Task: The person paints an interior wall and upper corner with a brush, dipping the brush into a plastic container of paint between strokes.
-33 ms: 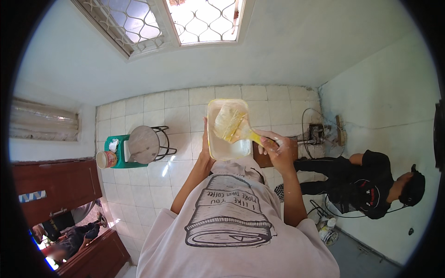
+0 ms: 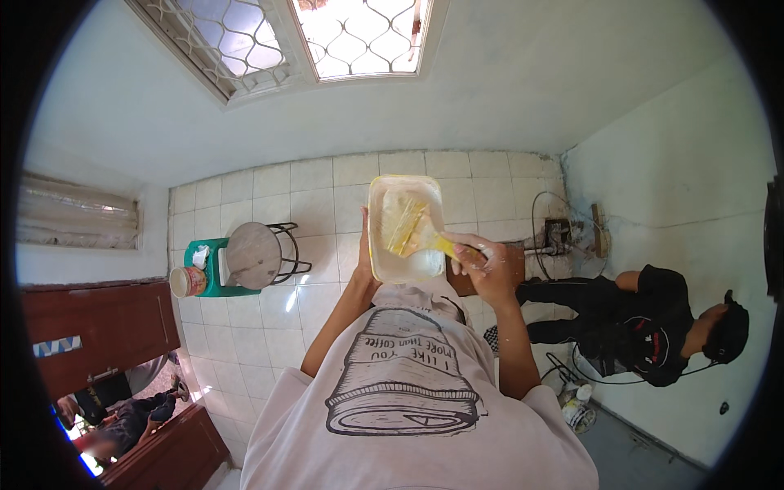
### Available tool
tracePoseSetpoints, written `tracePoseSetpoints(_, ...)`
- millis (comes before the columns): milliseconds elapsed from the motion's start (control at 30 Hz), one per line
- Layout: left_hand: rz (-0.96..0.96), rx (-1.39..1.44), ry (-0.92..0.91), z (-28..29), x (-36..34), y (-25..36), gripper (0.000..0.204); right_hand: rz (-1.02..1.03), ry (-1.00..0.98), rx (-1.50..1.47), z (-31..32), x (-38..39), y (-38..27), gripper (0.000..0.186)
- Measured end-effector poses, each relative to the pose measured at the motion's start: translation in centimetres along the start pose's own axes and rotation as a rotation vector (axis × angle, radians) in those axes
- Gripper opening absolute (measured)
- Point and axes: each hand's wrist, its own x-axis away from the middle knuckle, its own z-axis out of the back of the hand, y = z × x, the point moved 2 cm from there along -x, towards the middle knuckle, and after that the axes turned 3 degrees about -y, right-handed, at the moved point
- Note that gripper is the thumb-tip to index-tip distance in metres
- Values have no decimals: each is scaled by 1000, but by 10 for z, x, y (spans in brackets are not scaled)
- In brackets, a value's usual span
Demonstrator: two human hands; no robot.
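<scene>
In front of my chest is a rectangular paint tray (image 2: 374, 224) with a yellowish rim and whitish paint inside. My left hand (image 2: 365, 249) grips its left side, with most of the fingers hidden beneath. A wide paintbrush (image 2: 416, 233) with a yellow handle lies over the tray, its pale, paint-coated bristles inside the rim. The handle points right, and my right hand (image 2: 482, 265) is closed around it. White paint specks dot the fingers and forearm.
Left stand a round stool (image 2: 260, 255), a green plastic stool (image 2: 214, 269) and a tub (image 2: 188, 281). A person in black (image 2: 633, 327) stands at the right near cables and a paint-stained can (image 2: 578, 416). A grilled window (image 2: 359, 41) is ahead; others are beyond the left door (image 2: 98, 327).
The brush has dropped lower into the tray, its bristles shifting slightly right and down. My right hand has turned a little with it, and the tray has moved slightly right.
</scene>
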Motion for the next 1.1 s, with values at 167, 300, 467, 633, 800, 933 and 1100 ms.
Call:
tracePoseSetpoints(167, 108, -140, 55, 1, -1, 3, 92, 15, -42, 81, -3, -4, -1, 23)
tracePoseSetpoints(300, 142, -140, 63, 2, 0, 0, 93, 12, -116, 82, 5, -12, -5, 22)
tracePoseSetpoints(467, 112, -76, 73, 10, 1, -3, 93, -34, -184, 101, 6, -20, -7, 22)
tracePoseSetpoints(633, 87, -98, 110, 12, 2, 3, 93, -6, -234, 129, 2, -29, -21, 21)
tracePoseSetpoints(800, 76, -133, 112, 7, 4, 10, 93, -26, -294, 179, 3, -37, -20, 20)
tracePoseSetpoints(933, 37, -18, 70, 12, 3, 11, 89, -62, -297, 172, 3, -41, -28, 20)
tracePoseSetpoints(1100, 22, 172, -57, 13, 4, 27, 87, -4, -323, 259, 13, -53, -47, 23)
